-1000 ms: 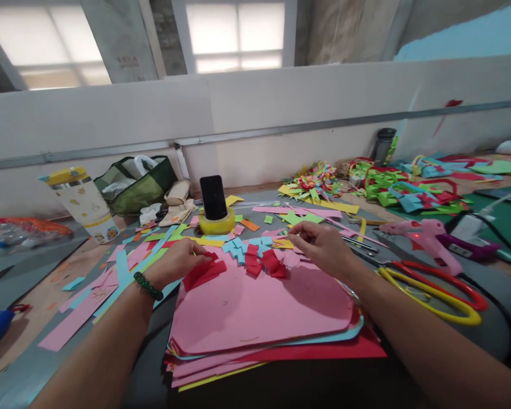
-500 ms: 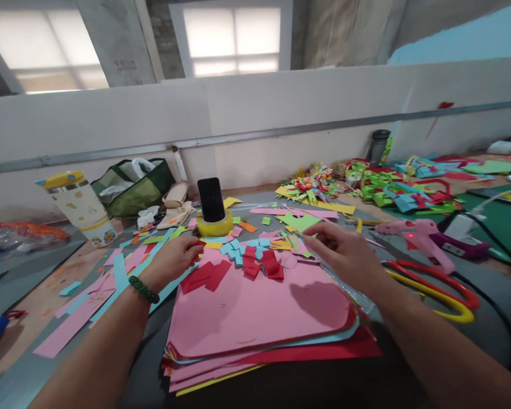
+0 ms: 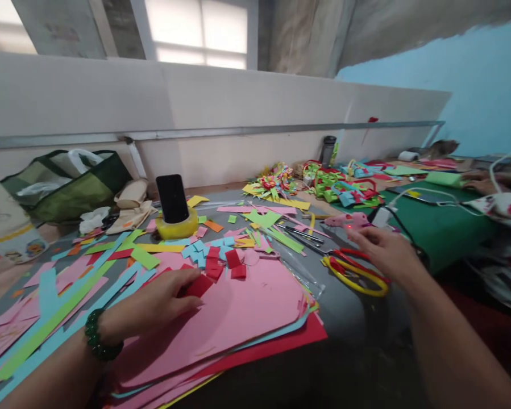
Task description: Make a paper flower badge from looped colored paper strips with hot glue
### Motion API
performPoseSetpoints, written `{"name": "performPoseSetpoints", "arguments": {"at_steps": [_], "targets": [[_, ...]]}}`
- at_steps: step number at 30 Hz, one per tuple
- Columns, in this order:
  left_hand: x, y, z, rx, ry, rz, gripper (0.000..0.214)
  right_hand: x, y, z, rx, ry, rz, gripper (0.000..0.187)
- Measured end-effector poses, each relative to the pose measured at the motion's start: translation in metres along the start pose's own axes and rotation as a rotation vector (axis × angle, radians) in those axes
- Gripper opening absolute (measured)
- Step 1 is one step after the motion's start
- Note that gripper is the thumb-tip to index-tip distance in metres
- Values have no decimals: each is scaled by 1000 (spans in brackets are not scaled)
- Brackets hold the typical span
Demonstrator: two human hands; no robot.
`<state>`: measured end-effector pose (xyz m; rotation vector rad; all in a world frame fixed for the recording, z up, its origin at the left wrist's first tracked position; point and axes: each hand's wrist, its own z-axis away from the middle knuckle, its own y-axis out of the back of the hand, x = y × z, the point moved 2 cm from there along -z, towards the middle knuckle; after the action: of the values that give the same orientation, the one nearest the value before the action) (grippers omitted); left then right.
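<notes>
My left hand (image 3: 153, 304) rests on a stack of pink paper sheets (image 3: 238, 324), its fingers closed on a small red paper piece (image 3: 199, 285). A green bead bracelet sits on that wrist. My right hand (image 3: 385, 250) hovers with fingers spread, holding nothing, just above the red and yellow scissors (image 3: 357, 271) and close to the pink glue gun (image 3: 351, 221). Small red and blue paper squares (image 3: 221, 255) lie at the far edge of the pink stack.
A black phone (image 3: 172, 198) stands in a yellow tape roll (image 3: 177, 228). Coloured paper strips (image 3: 67, 284) cover the left of the table. A green bag (image 3: 63, 184) sits at the back left. Another person's hand (image 3: 479, 183) lies on a green mat (image 3: 438, 221) at right.
The view has swung to the right. My right hand moved right from the paper scraps to above the scissors. My left hand stays on the red paper piece.
</notes>
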<state>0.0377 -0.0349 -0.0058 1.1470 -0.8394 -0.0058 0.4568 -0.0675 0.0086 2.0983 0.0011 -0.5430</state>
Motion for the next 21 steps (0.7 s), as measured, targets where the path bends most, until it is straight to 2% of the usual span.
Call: {"name": "performPoseSetpoints", "arguments": {"at_steps": [4, 6, 9, 12, 15, 18, 21], "targets": [[-6, 1, -2, 6, -27, -10, 24, -11, -10, 3, -207, 41, -4, 35], [-11, 1, -2, 29, 4, -45, 35, -10, -10, 3, -295, 56, 35, 35], [-18, 0, -2, 65, 56, -97, 48, -10, -6, 7, -386, 72, 85, 38], [-19, 0, -2, 60, 64, -112, 49, -18, -7, 13, -478, 95, 69, 40], [-15, 2, -1, 39, 48, -106, 46, -29, -11, 16, -523, 165, 90, 37], [-11, 5, 0, 42, 17, -103, 43, -39, -13, 13, -521, 205, 90, 22], [-9, 7, -1, 42, -4, -85, 42, -56, -10, 10, -490, 244, 25, 16]]}}
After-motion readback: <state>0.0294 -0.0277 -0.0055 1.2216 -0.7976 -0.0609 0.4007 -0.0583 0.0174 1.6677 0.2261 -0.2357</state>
